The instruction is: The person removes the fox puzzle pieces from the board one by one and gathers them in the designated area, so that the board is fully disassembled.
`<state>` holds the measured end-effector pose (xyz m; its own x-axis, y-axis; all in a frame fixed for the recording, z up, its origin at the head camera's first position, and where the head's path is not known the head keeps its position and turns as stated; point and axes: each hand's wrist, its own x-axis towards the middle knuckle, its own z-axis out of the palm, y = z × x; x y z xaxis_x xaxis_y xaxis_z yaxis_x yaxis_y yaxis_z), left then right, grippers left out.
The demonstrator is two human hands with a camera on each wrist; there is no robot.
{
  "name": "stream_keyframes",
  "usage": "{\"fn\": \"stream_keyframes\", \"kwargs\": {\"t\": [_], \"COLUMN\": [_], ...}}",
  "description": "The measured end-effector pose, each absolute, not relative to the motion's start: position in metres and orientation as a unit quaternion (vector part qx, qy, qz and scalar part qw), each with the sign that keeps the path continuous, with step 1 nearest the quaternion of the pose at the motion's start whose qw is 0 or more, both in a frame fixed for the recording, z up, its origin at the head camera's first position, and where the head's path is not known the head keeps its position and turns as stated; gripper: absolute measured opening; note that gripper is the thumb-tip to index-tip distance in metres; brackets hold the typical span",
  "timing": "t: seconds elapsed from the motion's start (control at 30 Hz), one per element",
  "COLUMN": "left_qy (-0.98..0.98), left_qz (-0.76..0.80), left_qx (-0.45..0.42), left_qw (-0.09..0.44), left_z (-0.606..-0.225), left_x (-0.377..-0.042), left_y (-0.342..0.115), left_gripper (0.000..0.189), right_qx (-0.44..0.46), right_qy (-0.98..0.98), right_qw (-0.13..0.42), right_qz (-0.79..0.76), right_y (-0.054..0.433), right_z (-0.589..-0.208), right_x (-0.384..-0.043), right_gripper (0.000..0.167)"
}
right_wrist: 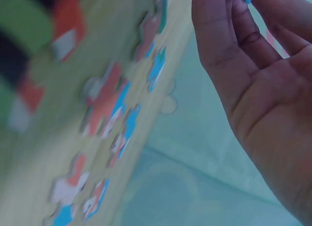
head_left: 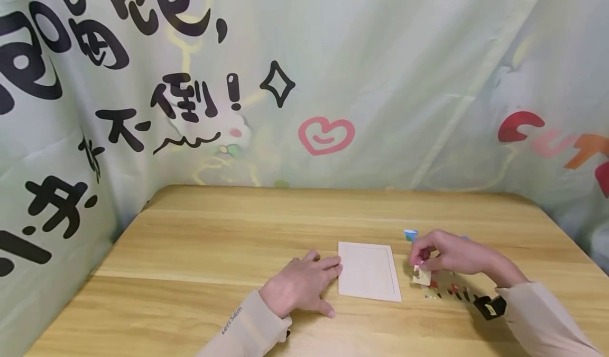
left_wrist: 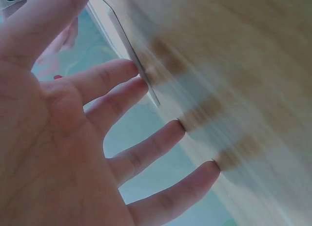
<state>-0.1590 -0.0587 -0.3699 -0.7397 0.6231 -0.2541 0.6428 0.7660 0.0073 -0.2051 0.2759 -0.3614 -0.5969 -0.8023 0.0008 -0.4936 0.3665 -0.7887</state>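
A white rectangular puzzle board (head_left: pixel 368 272) with a thin inner border lies flat on the table. My left hand (head_left: pixel 304 283) is spread beside it. In the left wrist view two straight fingers (left_wrist: pixel 109 82) touch the board's edge, while two others rest on the wood. To the board's right, my right hand (head_left: pixel 454 254) pinches a jigsaw piece (head_left: pixel 421 276) between thumb and fingers, its pale side toward the head camera. Loose jigsaw pieces (right_wrist: pixel 105 102) in red, blue and white lie under and around that hand, partly hidden by it in the head view.
A blue-edged jigsaw piece (head_left: pixel 410 235) lies beyond the right hand. The wooden table (head_left: pixel 214 240) ends at a pale printed curtain (head_left: pixel 380 82) behind and at the left. A black band (head_left: pixel 491 308) sits at the right wrist.
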Motion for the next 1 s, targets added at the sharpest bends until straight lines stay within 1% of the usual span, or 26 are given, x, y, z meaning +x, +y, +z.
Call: {"fn": "stream_keyframes", "kwargs": {"t": [0.4,0.5,0.63,0.8,1.0], "left_qy": [0.933,0.933,0.932,0.932,0.933], "left_qz": [-0.032,-0.03,-0.027,-0.023,-0.017], "left_qx": [0.339,0.34,0.34,0.34,0.338], "left_qw": [0.119,0.119,0.121,0.121,0.12], "left_z": [-0.371,-0.371,-0.371,-0.37,-0.37], "left_x": [-0.157,-0.158,-0.159,-0.16,-0.159], "left_y": [-0.059,-0.059,-0.059,-0.06,-0.06], "left_gripper": [0.088,0.089,0.09,0.089,0.089], "right_qx": [-0.376,-0.362,-0.354,-0.355,-0.354], "right_qy": [0.802,0.795,0.789,0.803,0.809], "right_qw": [0.197,0.214,0.223,0.203,0.197], "right_qz": [-0.42,-0.438,-0.45,-0.433,-0.427], "right_y": [0.306,0.315,0.329,0.344,0.361], "right_z": [-0.37,-0.371,-0.372,-0.373,-0.373], "right_x": [-0.197,-0.195,-0.193,-0.19,-0.185], "right_gripper": [0.019,0.018,0.018,0.023,0.025]}}
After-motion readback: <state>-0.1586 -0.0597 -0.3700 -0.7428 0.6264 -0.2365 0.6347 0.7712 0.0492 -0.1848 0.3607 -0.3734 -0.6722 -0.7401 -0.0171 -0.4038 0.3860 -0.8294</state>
